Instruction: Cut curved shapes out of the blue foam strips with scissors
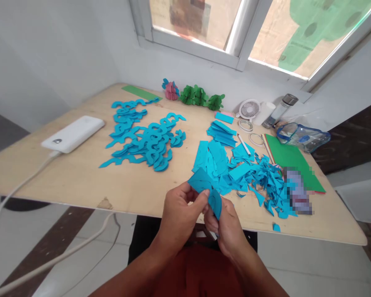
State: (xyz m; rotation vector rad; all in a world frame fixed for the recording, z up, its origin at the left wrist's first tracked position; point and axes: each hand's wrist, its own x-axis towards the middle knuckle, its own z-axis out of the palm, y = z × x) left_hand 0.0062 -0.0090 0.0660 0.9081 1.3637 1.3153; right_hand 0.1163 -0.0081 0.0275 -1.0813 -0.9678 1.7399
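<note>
Above the table's front edge, a folded piece of blue paper (200,180) with pencil-like lines on it is held between my two hands. My left hand (182,210) pinches it between thumb and fingers. Around its lower right part, which curves down, my right hand (227,225) is closed; what else may be inside that fist is hidden. Just beyond lie blue paper sheets (216,159) and a heap of blue offcuts (266,177). Cut-out wavy blue paper shapes (154,140) are piled to the left.
On the wooden table (136,187) are a white power bank (74,134) with a cable, paper flowers (199,95), a small fan (249,109), a bottle (280,111), a white pencil (243,144), green sheets (299,165) and a clear pouch (307,137). A blurred patch (298,192) covers something.
</note>
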